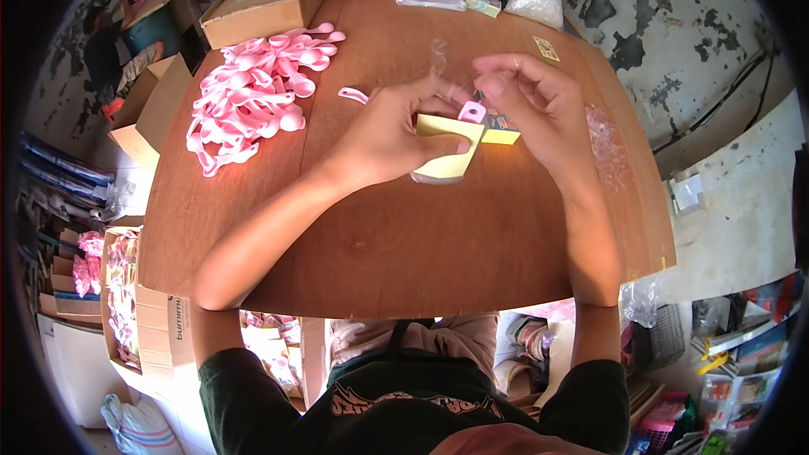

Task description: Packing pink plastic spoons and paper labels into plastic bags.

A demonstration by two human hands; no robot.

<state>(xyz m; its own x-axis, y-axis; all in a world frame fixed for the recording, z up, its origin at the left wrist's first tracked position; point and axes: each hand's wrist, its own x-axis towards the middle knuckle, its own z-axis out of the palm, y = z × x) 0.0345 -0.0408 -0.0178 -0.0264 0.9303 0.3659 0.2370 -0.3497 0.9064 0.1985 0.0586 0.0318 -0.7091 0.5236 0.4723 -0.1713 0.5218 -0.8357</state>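
A yellow card [447,167] is being gripped by the left hand [388,131], a pink handle [472,107] projecting just beside the right hand [539,105]. The latter's hold cannot be told.

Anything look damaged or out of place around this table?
Yes: the right-hand wall looks damaged, its pale paint broken by dark patches. Clear, plastic-looking scraps lie loosely strewn on the right of the table, like litter.

yellow card [442,167] | tilted | pink handle [473,107] | holed end at card's upper edge
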